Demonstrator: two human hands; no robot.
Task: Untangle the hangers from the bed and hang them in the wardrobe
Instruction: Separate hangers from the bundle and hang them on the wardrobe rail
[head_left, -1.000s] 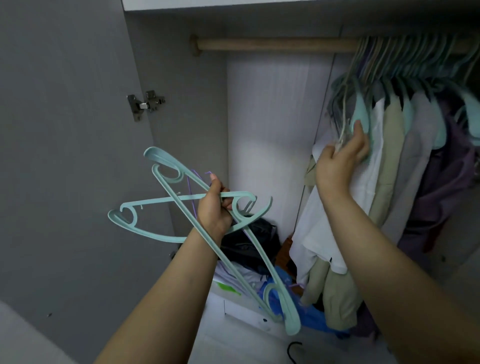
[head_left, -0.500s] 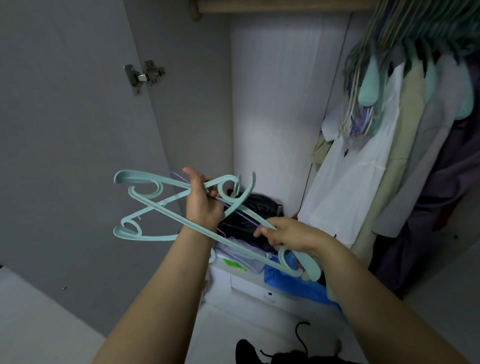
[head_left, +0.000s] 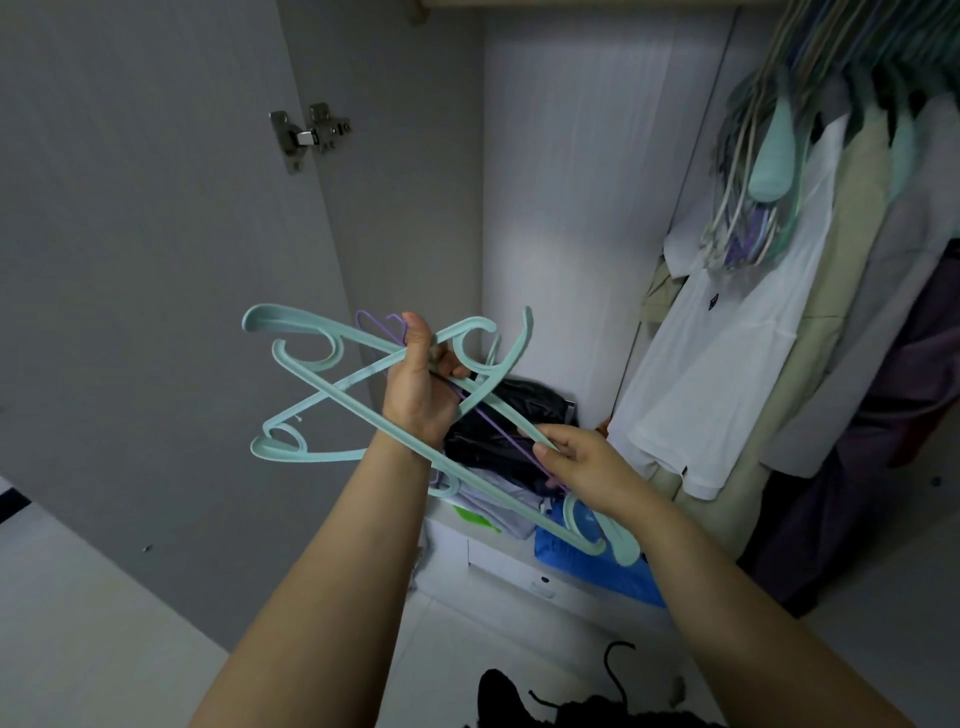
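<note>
Hangers (head_left: 332, 395) gripped by left fingers (head_left: 441, 364), right fingers (head_left: 550, 441)

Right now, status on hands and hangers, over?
Left hand grips tangled teal hangers. Right hand pinches one hanger's arm, near a thin purple hanger. Nothing freed yet. Hung hangers crowd the right side.

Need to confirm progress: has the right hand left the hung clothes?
Yes. The right hand dropped from the white shirt down-left onto the teal hangers.
</note>
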